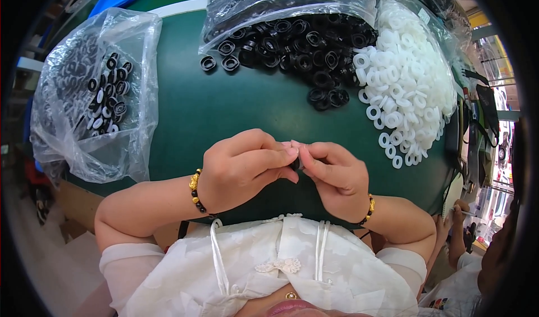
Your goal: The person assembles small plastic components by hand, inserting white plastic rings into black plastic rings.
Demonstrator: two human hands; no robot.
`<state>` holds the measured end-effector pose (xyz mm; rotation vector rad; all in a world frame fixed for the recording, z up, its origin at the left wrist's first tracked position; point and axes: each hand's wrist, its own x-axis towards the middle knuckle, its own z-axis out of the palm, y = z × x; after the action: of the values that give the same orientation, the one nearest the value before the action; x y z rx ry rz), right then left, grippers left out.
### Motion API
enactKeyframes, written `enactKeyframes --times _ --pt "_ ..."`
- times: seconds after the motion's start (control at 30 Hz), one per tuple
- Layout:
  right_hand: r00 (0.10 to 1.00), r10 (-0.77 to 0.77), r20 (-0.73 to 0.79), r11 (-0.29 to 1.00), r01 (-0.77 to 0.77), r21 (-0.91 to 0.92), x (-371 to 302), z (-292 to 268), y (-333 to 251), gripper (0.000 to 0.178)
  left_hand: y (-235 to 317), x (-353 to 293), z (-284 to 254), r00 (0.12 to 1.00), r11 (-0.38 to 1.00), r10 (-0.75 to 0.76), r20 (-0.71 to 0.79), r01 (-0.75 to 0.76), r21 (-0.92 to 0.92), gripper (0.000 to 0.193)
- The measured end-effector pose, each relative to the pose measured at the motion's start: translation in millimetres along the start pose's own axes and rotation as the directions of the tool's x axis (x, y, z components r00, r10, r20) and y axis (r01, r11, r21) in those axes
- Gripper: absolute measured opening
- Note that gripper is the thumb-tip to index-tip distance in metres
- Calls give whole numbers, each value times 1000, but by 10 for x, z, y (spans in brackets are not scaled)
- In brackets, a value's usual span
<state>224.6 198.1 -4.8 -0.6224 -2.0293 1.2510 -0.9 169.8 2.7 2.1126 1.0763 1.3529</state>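
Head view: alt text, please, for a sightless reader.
A person's left hand and right hand meet at a small black part above a green tabletop. Beyond them lie heaps of black rings and, to the right, white rings; a clear plastic bag at left contains black and white pieces.

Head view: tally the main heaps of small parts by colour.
Black round parts: 1
White rings: 1
Mixed black and white parts, in the clear bag at left: 1
Total: 3 heaps; single pieces overlap too much to count.
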Motion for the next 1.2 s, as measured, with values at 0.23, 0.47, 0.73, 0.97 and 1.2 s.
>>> enactKeyframes --times 0.23,0.47,0.73,0.97,1.2 --pt "947 94 306 956 -172 236 -25 45 -7 80 -131 3 3 997 986 70 -33 -65 151 36" --pt "921 71 382 969 -155 193 75 -99 -38 83 -82 67 -110 842 778 -521 140 536 -329 26" --pt "986 -132 -99 515 -17 -857 290 -764 -14 33 -554 315 -883 733 434 -676 -69 321 -842 21" --pt "1000 3 27 360 24 -933 193 -830 21 42 -771 346 -913 967 751 -218 -129 251 611 7" --pt "992 55 117 469 78 -880 196 -985 7 43 -801 282 -784 966 700 -258 -8 192 688 15"
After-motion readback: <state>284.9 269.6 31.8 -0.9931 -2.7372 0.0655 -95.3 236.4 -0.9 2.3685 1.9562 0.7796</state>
